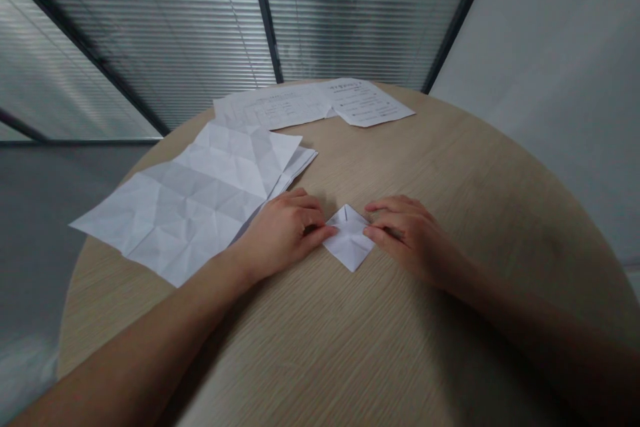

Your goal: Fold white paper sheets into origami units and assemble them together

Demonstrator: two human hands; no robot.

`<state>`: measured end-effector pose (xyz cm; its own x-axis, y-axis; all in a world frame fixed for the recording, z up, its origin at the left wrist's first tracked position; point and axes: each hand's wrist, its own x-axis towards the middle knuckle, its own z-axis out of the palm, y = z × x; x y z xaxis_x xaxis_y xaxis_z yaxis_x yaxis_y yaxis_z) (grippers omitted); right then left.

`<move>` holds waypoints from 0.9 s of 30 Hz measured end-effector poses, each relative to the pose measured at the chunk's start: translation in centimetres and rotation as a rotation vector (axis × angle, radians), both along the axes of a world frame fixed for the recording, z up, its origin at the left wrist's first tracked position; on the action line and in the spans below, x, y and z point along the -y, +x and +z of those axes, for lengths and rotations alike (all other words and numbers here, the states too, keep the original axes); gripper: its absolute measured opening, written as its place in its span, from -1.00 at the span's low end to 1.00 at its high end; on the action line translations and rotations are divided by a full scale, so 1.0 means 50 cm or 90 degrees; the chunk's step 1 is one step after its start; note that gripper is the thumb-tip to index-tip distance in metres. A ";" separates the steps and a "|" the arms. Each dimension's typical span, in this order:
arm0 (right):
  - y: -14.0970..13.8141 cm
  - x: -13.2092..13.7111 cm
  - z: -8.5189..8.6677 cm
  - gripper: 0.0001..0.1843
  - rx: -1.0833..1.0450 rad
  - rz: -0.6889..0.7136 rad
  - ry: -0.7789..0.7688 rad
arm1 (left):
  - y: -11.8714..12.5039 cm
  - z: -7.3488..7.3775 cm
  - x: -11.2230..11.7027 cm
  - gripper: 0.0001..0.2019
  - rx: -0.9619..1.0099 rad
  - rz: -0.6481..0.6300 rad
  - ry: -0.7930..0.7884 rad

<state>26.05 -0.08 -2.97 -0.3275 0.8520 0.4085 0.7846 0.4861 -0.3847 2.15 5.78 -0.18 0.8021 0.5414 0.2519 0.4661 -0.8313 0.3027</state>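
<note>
A small folded paper diamond [352, 247] lies on the wooden table, one corner pointing toward me and a short slit showing near its far corner. My left hand [290, 227] pinches its left corner between thumb and fingers. At the right corner, my right hand [407, 233] grips the paper with thumb and forefinger, its other fingers curled above. Left of my left hand spreads a large creased sheet of paper [200, 200], covered in fold lines; its near right edge passes behind that hand.
Under the creased sheet, more white sheets [300, 163] stick out on the right. Printed pages [370, 101] lie along the far edge of the round table [320, 360]. Beyond it stand windows with blinds [350, 20] and a pale wall [550, 47] on the right.
</note>
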 end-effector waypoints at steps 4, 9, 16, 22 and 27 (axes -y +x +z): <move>-0.015 -0.009 -0.011 -0.80 0.002 -0.081 0.005 | 0.014 -0.003 0.003 -0.73 -0.068 0.090 0.026; -0.025 -0.011 -0.017 -0.87 0.049 -0.146 0.010 | 0.019 -0.012 0.008 -0.74 -0.078 0.100 0.047; -0.023 0.003 -0.008 -0.77 0.044 -0.124 -0.052 | 0.021 -0.032 0.016 -0.59 -0.117 0.047 0.079; -0.026 -0.003 -0.016 -0.76 0.008 -0.159 -0.078 | 0.022 -0.031 0.015 -0.64 -0.086 0.057 0.050; -0.034 -0.013 -0.023 -0.79 -0.018 -0.205 -0.075 | 0.024 -0.025 0.018 -0.65 -0.072 0.068 0.016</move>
<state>24.34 0.57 -4.13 -0.0243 0.9515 0.3066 0.8788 0.1665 -0.4472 3.36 4.88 -1.41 0.7640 0.6204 0.1773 0.5829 -0.7815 0.2225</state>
